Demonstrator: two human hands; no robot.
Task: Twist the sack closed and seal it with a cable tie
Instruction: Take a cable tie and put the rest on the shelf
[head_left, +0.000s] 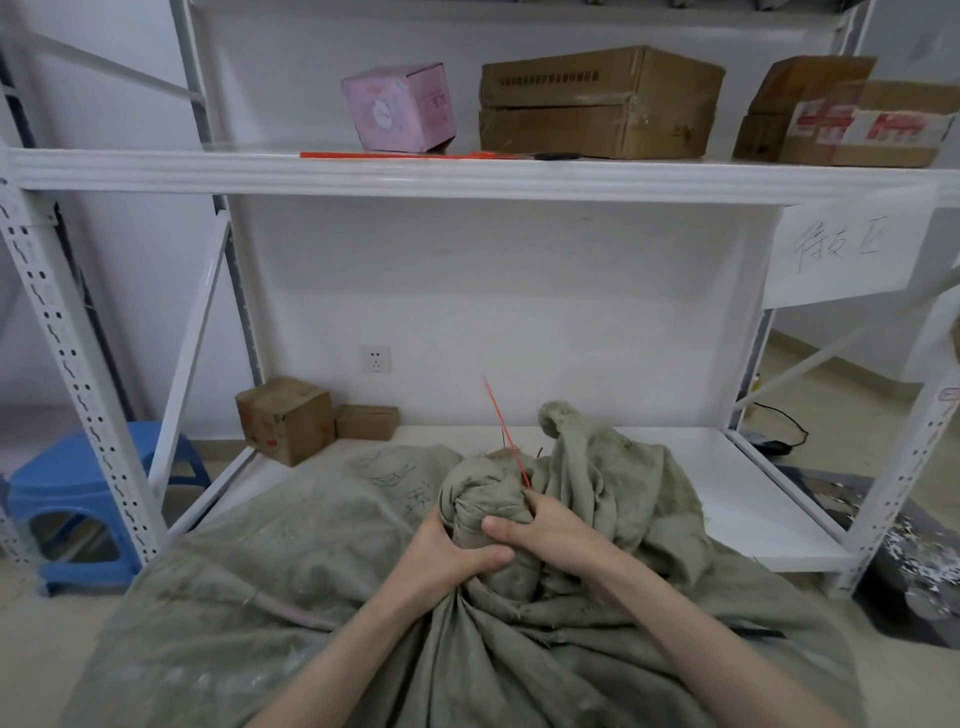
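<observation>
A large grey-green woven sack (291, 587) fills the lower half of the view, its mouth gathered into a twisted neck (480, 506) at the centre. My left hand (447, 558) grips the neck from the left, thumb across the front. My right hand (545, 530) clasps the neck from the right. A thin red cable tie (501, 426) rises from between my right fingers and the cloth, its tail pointing up and left. A second flap of sack cloth (597, 462) bunches behind my right hand.
A white metal rack stands in front, its low shelf (727, 483) under the sack. Two small cardboard boxes (285, 418) sit at its back left. On the upper shelf (467, 176) lie more red cable ties (395, 155), a pink box and brown cartons. A blue stool (78, 499) stands left.
</observation>
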